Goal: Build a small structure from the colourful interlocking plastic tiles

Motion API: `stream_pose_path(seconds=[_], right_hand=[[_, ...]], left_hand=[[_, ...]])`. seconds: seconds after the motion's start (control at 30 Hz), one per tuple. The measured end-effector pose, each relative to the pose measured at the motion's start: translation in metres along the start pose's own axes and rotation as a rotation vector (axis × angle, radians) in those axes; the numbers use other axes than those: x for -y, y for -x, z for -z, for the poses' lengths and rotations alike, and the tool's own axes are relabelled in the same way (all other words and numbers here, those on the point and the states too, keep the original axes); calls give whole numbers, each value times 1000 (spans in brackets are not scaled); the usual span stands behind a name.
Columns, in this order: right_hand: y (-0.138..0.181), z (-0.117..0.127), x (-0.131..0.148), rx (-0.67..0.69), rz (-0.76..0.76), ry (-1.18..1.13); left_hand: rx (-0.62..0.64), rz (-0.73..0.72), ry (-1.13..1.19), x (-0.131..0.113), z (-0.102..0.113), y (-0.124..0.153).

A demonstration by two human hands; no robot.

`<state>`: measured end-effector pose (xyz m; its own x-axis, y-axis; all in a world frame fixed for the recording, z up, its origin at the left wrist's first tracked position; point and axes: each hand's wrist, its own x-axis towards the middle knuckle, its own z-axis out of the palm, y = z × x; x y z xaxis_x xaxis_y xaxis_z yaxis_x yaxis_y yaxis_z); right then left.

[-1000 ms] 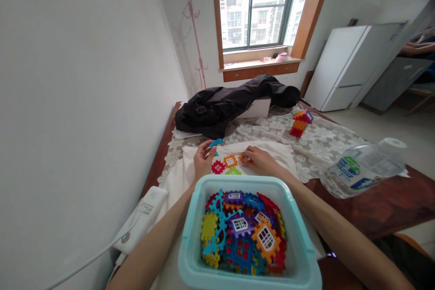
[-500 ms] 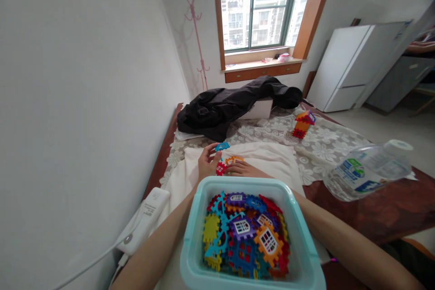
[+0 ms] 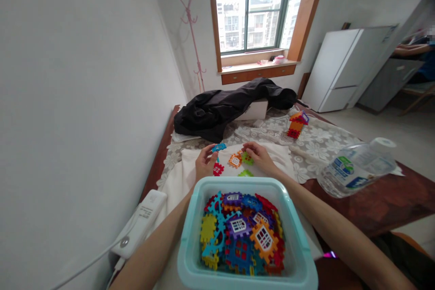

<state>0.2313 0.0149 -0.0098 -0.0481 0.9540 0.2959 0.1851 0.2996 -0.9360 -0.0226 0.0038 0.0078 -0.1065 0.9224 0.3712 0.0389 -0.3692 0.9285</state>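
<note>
My left hand (image 3: 204, 163) pinches a small blue plastic tile (image 3: 218, 147) just above the white cloth (image 3: 282, 152). My right hand (image 3: 259, 157) grips a green tile (image 3: 247, 158), held against an orange window tile (image 3: 235, 160). A red tile (image 3: 218, 169) and another green tile (image 3: 245, 173) lie on the cloth between my hands. In front of me stands a light teal tub (image 3: 190, 240) full of several coloured interlocking tiles.
A small built tile house (image 3: 297, 124) stands further back on the lace tablecloth. A black jacket (image 3: 224, 106) lies at the far end. A clear water bottle (image 3: 356, 168) lies at right. A white power strip (image 3: 139, 224) sits at left by the wall.
My right hand has lifted from lying flat beside the orange tile and now holds a green tile against it. My left hand still holds the blue tile.
</note>
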Motion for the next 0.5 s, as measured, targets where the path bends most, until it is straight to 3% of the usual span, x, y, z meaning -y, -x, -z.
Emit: stream_pose_path(seconds=[0.1, 0.17, 0.23, 0.37, 0.5], right_hand=[[0, 8, 7, -13, 29, 134], [3, 12, 16, 8, 140, 250], [9, 11, 25, 169, 303, 356], [24, -12, 29, 642, 505, 485], [31, -30, 23, 737, 556, 572]], left_hand=[[7, -10, -4, 1, 0, -1], [2, -14, -16, 1, 0, -1], [-9, -12, -25, 0, 0, 0], [-32, -25, -39, -1, 0, 1], [-54, -39, -47, 1, 1, 1]])
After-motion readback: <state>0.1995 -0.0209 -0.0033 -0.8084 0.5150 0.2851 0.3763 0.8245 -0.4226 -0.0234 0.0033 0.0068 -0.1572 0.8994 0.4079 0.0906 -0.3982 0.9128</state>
